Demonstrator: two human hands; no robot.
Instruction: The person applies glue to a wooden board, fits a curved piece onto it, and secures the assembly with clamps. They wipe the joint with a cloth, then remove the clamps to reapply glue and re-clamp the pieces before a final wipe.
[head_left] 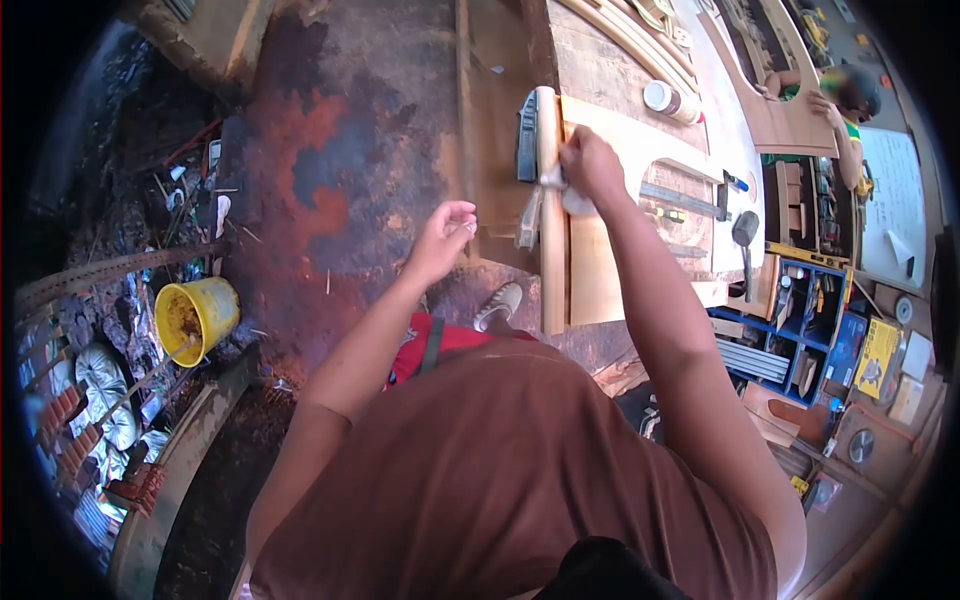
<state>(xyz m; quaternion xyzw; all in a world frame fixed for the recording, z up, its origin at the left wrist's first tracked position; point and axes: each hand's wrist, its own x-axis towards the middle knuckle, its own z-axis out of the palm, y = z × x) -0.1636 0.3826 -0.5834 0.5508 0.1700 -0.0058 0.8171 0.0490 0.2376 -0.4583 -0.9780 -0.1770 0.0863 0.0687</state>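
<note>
My right hand [592, 168] is closed at the edge of a pale wooden panel [598, 262]. Whitish crumpled material, like a rag [577, 202], shows below the fist. A long rounded wooden strip [551, 285] runs along the panel's left side, with a black clamp-like piece [526, 140] against its far end. Something clear and blurred [529, 222] hangs beside the strip. Over the floor to the left, my left hand [445, 240] is in the air with fingers bent and apart, nothing visible in it.
On the bench lie a white bottle [672, 102], a metal bar clamp [684, 200] and a mallet [745, 230]. A co-worker [848, 98] holds a cut-out wooden board [795, 125] at the right. A yellow bucket [215, 310] stands left; a blue tool rack [800, 330] stands right.
</note>
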